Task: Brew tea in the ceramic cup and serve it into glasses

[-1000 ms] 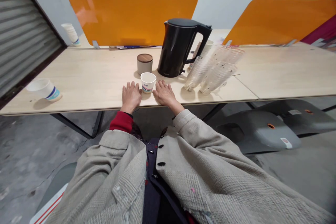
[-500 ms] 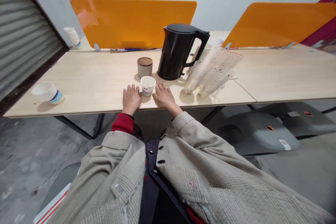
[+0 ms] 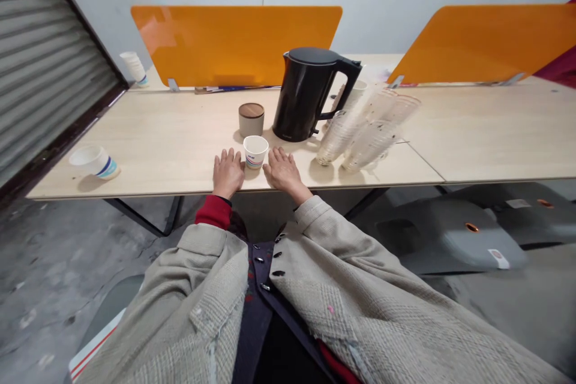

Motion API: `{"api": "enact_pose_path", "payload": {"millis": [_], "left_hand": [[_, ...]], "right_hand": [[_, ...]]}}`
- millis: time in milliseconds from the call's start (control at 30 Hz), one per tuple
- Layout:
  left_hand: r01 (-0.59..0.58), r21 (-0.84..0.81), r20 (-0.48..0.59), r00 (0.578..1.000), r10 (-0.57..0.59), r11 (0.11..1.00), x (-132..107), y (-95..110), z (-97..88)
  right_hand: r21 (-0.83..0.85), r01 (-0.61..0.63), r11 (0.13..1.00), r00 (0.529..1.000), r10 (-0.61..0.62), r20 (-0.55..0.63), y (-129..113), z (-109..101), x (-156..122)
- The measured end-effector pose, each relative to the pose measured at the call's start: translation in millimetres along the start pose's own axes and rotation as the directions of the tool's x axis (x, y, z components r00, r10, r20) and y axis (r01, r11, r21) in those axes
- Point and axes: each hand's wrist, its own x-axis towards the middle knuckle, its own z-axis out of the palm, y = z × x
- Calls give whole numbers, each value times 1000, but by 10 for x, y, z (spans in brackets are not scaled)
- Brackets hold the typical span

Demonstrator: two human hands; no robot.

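Note:
My left hand (image 3: 228, 173) lies flat on the tabletop near its front edge, fingers stretched out and holding nothing. On the other side of a small white paper cup (image 3: 255, 153), my right hand (image 3: 282, 169) rests palm down, also open. The cup stands upright between the two hands, close to both; whether they touch it I cannot tell. Just behind it sits a grey canister (image 3: 251, 125) with a wooden lid. A black electric kettle (image 3: 302, 99) stands behind my right hand, its handle pointing right.
Right of the kettle, stacks of clear plastic cups (image 3: 369, 138) stand on the wooden table (image 3: 180, 126). A paper cup (image 3: 96, 162) is at the left, with a stack of paper cups (image 3: 134, 69) farther back. Orange dividers (image 3: 234, 45) line the back. Grey stools (image 3: 445, 234) are below right.
The view has shifted slightly, so everything appears a little farther right and mostly lower. Both hands keep their places beside the paper cup.

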Motion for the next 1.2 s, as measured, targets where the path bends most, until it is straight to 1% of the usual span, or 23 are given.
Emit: {"api": "enact_pose_path", "payload": {"millis": [333,567,767,933,1067,1200], "left_hand": [[7,-10,9,1000,-7,1000,-30,21,-35],[6,-14,-21,1000,-6,1000,-46,18,-3],[10,-32,-3,1000,-10,999,-57,35,-17],[9,-88,-41,999,-13,996,-118,106,-29],[11,-118,-76,997,-20,993,-126,130,20],[8,-131,-89,996,-19,991,-110,147,56]], "right_hand": [[-10,3,1000,1000,-3,4,9,19,7],[-21,12,1000,1000,-12,-6,25,46,3],[-35,6,999,1000,-7,-2,21,34,-3],[-51,11,999,1000,-12,-29,91,116,15],[-55,28,998,998,-32,-63,167,191,30],[-84,35,996,997,-41,-70,221,222,46]]}}
